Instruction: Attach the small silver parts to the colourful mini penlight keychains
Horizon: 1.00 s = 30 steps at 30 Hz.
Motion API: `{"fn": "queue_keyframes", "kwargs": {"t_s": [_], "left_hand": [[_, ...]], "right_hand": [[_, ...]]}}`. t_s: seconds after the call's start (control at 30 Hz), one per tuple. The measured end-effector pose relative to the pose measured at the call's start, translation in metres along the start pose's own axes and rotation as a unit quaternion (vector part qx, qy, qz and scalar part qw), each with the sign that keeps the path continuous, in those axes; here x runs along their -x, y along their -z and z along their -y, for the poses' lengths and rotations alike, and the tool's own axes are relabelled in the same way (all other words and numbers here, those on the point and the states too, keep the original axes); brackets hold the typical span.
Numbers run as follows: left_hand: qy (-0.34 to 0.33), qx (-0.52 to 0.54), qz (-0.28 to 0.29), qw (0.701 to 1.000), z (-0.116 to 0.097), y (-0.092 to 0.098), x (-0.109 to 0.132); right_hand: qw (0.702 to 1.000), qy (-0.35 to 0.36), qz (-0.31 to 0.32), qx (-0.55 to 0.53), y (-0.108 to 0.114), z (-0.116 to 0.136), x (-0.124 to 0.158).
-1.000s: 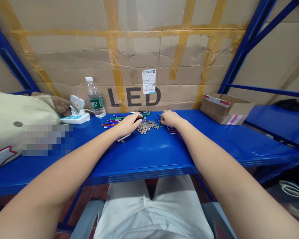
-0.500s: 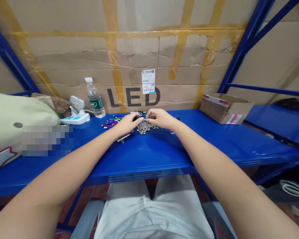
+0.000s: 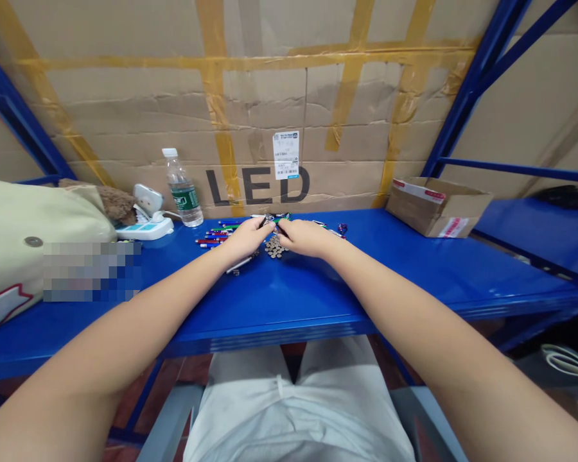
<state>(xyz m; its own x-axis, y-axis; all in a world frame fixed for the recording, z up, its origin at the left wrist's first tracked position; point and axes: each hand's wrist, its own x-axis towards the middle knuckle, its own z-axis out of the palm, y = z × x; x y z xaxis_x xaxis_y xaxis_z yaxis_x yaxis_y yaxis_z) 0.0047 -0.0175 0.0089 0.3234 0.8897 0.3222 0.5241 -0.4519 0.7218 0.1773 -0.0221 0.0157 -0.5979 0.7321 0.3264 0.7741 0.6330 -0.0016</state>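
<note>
Over the far middle of the blue table [image 3: 270,295], my two hands meet almost fingertip to fingertip. My left hand [image 3: 248,236] is closed around a small dark piece, mostly hidden by the fingers. My right hand [image 3: 306,238] pinches another small dark part, whose kind I cannot tell. Just below the fingertips lies a pile of small round metal discs [image 3: 273,250], partly covered by the right hand. Several colored pens [image 3: 212,240] lie left of my left hand, and a silver pen-like piece [image 3: 241,264] rests beneath its wrist.
A water bottle [image 3: 183,192] stands at the back left, beside a white power strip [image 3: 147,230] and a pale bag [image 3: 33,212]. An open cardboard box [image 3: 431,212] sits at the back right. Behind the table rises a large taped cardboard sheet [image 3: 270,102].
My right hand has lowered slightly over the disc pile, covering more of it, and its fingers now pinch a dark part. My left hand stays nearly in place.
</note>
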Motion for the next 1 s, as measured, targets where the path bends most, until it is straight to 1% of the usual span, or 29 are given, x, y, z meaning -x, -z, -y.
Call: {"fn": "queue_keyframes", "kwargs": {"t_s": [0.1,0.23,0.33,0.4,0.53,0.63,0.83,1.0], "left_hand": [[0.008,-0.010,-0.021,1.000,0.000,-0.002,-0.001],[-0.024,-0.050,-0.037,0.998,0.007,-0.001,-0.005],[-0.045,-0.093,-0.031,0.994,0.010,0.003,-0.006],[-0.049,-0.141,-0.023,0.989,0.009,0.006,-0.005],[-0.051,-0.238,0.021,0.970,0.004,0.009,0.000],[-0.067,-0.259,0.036,0.963,0.002,0.006,0.002],[-0.079,-0.254,0.048,0.963,0.001,0.003,0.002],[-0.102,-0.272,0.050,0.955,0.005,0.002,0.002]], "right_hand": [[0.998,-0.029,-0.014,0.055,-0.006,0.005,-0.002],[0.996,-0.043,-0.015,0.075,-0.012,0.008,-0.006],[0.997,-0.057,-0.019,0.050,-0.014,0.006,-0.010],[0.997,-0.076,-0.024,0.018,-0.014,0.002,-0.011],[0.992,-0.109,-0.046,-0.035,-0.013,-0.006,-0.013],[0.991,-0.107,-0.062,-0.050,-0.014,-0.006,-0.014],[0.991,-0.080,-0.075,-0.082,-0.019,-0.001,-0.015],[0.990,-0.078,-0.066,-0.093,-0.018,0.000,-0.014]]}}
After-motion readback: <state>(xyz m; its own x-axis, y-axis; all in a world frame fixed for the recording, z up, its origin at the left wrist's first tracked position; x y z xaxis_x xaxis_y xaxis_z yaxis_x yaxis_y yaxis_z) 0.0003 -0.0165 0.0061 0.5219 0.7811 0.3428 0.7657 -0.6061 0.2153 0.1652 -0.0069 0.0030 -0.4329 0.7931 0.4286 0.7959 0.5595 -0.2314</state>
